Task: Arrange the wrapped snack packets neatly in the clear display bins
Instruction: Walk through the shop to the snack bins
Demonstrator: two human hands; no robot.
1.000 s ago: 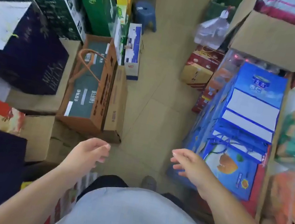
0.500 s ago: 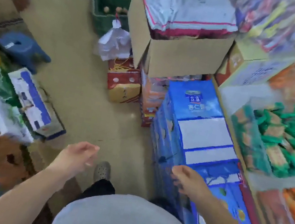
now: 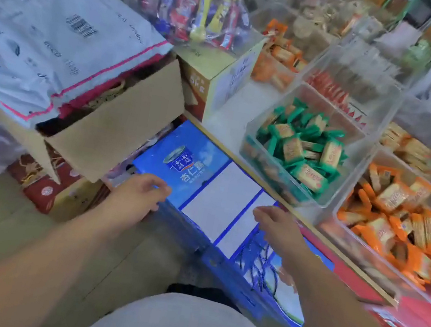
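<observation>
Clear display bins stand on a counter at the right. One clear bin (image 3: 250, 137) holds green-wrapped snack packets (image 3: 302, 147) in a loose heap. Beside it, nearer the right edge, another clear bin (image 3: 343, 214) holds orange-wrapped packets (image 3: 399, 224). Behind them more bins hold orange packets (image 3: 278, 59) and red packets (image 3: 328, 89). My left hand (image 3: 139, 196) and my right hand (image 3: 274, 228) hover over blue gift boxes (image 3: 204, 187) below the counter, fingers loosely curled, holding nothing.
An open cardboard box (image 3: 116, 128) with a white courier bag (image 3: 48, 27) on top stands at the left. A bag of mixed colourful sweets (image 3: 202, 5) lies on a yellow carton (image 3: 211, 82). Red cartons (image 3: 43, 187) sit on the floor. The view is blurred.
The view has swung right, from the aisle and floor boxes to the counter with the bins. Both hands have risen toward the blue boxes by the counter, still holding nothing.
</observation>
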